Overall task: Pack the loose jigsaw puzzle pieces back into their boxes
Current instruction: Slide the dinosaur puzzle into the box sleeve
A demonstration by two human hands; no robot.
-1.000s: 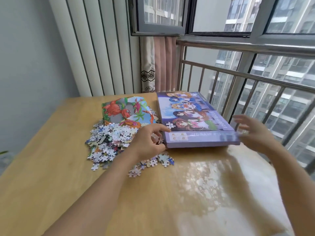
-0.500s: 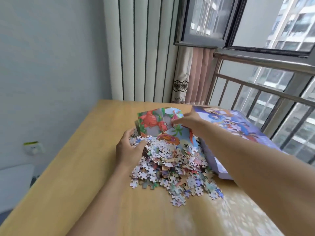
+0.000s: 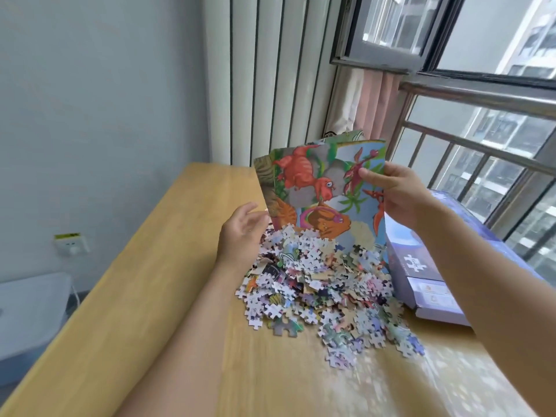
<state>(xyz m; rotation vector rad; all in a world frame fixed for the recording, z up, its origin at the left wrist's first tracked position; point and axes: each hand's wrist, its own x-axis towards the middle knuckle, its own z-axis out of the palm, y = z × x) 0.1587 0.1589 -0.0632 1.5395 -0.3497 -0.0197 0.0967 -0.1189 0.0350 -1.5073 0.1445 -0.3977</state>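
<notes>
A heap of loose jigsaw pieces [image 3: 322,284] lies on the wooden table [image 3: 168,266]. Behind it a flat dinosaur-print box [image 3: 313,188] is tipped up on its near edge, its picture facing me. My right hand [image 3: 397,194] grips its upper right edge, thumb on the front. At the box's lower left corner my left hand [image 3: 243,230] is held with relaxed, spread fingers, holding nothing. A purple puzzle box [image 3: 421,278] lies flat to the right, partly hidden by my right arm.
A railing and window [image 3: 481,139] run along the table's right side, with a curtain [image 3: 370,103] in the corner. A ribbed white wall panel [image 3: 270,79] stands behind the table. A wall socket [image 3: 70,243] and a white bin [image 3: 27,311] sit lower left.
My right hand has taken the dinosaur box by its edge and tilted it up from lying flat. My left hand has come off the pile and moved to the box's lower left corner.
</notes>
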